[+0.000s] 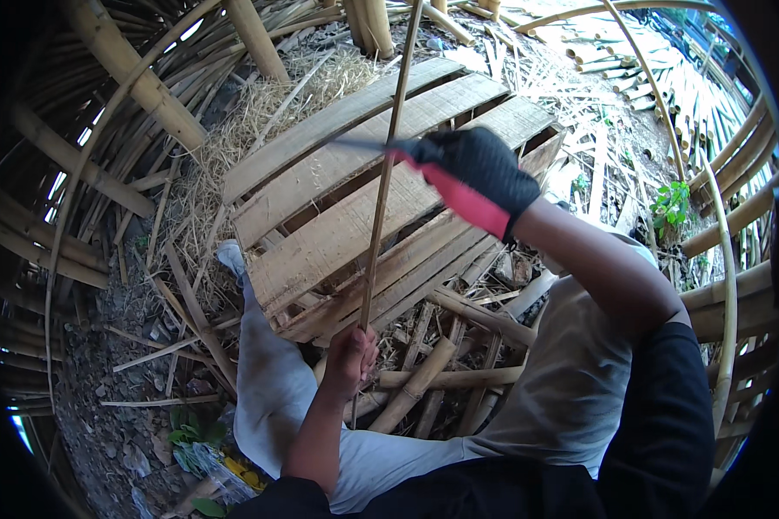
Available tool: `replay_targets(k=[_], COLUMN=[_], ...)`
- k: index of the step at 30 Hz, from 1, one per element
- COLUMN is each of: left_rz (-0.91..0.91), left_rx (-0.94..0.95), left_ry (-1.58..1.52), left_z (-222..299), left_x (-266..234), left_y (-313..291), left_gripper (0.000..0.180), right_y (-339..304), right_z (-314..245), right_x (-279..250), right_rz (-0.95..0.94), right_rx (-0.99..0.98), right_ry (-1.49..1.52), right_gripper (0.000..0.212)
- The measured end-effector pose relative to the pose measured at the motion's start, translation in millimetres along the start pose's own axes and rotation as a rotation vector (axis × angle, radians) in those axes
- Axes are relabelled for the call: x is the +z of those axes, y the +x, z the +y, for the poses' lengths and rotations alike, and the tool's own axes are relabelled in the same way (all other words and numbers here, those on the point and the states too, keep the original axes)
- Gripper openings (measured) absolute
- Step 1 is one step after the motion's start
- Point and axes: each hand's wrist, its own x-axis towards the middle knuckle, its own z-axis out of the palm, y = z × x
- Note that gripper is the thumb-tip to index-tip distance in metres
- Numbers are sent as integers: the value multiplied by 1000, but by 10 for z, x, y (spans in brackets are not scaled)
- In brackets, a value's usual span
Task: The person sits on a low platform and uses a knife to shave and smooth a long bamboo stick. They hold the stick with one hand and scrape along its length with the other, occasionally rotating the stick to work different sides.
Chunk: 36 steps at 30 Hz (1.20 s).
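A long, thin bamboo strip point(378, 227) rises from between my legs past the top of the view. My bare left hand point(351, 356) is closed around its lower part. My right hand point(480, 173), in a black and pink glove, is closed on a knife point(359, 144). The dark blade is smeared by motion and points left, crossing the strip's upper part. Whether the edge touches the strip I cannot tell. Both hands are over or near a slatted wooden pallet point(320, 177) in front of me.
Bamboo shavings point(234, 130) lie along the pallet's left side. Cut bamboo poles point(420, 385) lie between my legs. Upright poles point(138, 73) stand at the left, and a stack of bamboo point(632, 73) is at the far right. A green plant point(672, 206) grows at the right.
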Motion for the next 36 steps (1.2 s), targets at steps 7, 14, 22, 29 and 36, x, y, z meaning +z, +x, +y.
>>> replay_targets(k=[7, 14, 22, 29, 36], left_rz=[2, -20, -59, -59, -58], left_rx=[-28, -50, -48, -56, -17], left_ry=[-16, -75, -131, -160, -148], left_z=[-21, -15, 7, -20, 17], left_x=[9, -3, -29, -62, -49], left_y=[-22, -11, -29, -68, -40], left_gripper=[49, 51, 51, 52, 50], right_y=[-216, -352, -324, -261, -260], right_z=[-418, -370, -302, -202, -276], right_x=[55, 182, 47, 20, 28], right_rz=[-258, -255, -306, -103, -242], right_rx=[47, -27, 182, 129, 202], right_ry=[-56, -55, 64, 85, 186], right_gripper=[50, 46, 41, 41, 40])
